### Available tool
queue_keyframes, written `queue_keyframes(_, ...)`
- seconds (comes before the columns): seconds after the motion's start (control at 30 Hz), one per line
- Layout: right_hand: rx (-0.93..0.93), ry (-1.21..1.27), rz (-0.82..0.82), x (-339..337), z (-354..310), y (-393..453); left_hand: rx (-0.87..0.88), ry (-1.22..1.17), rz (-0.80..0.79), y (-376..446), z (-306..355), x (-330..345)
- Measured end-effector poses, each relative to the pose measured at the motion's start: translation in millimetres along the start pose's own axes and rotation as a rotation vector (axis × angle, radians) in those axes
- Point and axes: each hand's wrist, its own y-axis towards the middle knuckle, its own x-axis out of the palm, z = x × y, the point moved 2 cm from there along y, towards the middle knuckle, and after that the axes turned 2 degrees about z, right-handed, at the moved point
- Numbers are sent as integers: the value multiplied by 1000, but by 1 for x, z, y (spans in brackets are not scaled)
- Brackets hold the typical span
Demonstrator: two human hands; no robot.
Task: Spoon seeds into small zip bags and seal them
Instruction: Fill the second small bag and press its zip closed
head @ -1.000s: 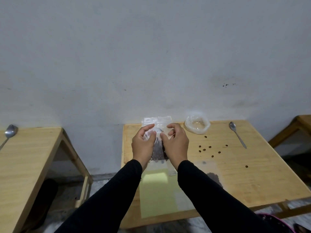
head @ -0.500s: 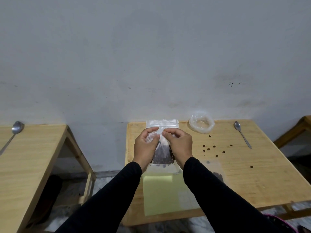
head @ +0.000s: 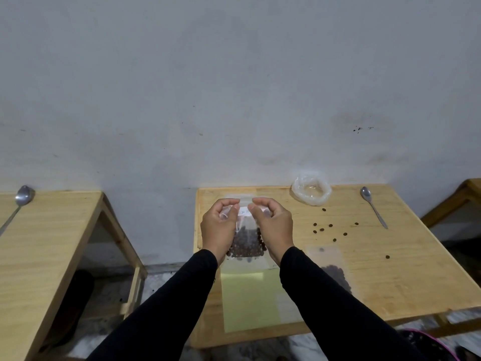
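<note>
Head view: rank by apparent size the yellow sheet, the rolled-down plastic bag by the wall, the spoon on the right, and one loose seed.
1. yellow sheet, largest, though nearest the camera
2. rolled-down plastic bag and spoon: bag wider, spoon longer and thin; too close to rank
3. loose seed, smallest

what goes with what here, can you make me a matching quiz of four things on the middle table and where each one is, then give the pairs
Things:
1. zip bag with seeds
2. spoon
3. loose seeds
4. rolled-down plastic bag

Places:
A. lying alone near the table's far right edge
B. scattered on bare wood between the hands and the spoon
C. pinched at its top by the left hand and right hand
D. at the back of the table by the wall, open and nearly empty

Pairs: 1-C, 2-A, 3-B, 4-D
</note>
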Motion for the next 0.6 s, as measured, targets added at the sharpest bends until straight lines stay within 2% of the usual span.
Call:
queue_keyframes(0.07,16,3,-14,1,3,2,14,15,-39,1,-1,-1)
queue_keyframes(0.23,47,8,82,3,6,9,29,34,-137,2,-4,-2)
queue_keyframes(0.37,49,-12,76,8,10,12,13,36,-117,8,-6,-2)
queue_keyframes(0.5,36,-59,11,8,16,14,-3,43,-106,14,-13,1)
queue_keyframes(0.6,50,-88,-56,3,24,14,-25,25,-36,27,-18,4)
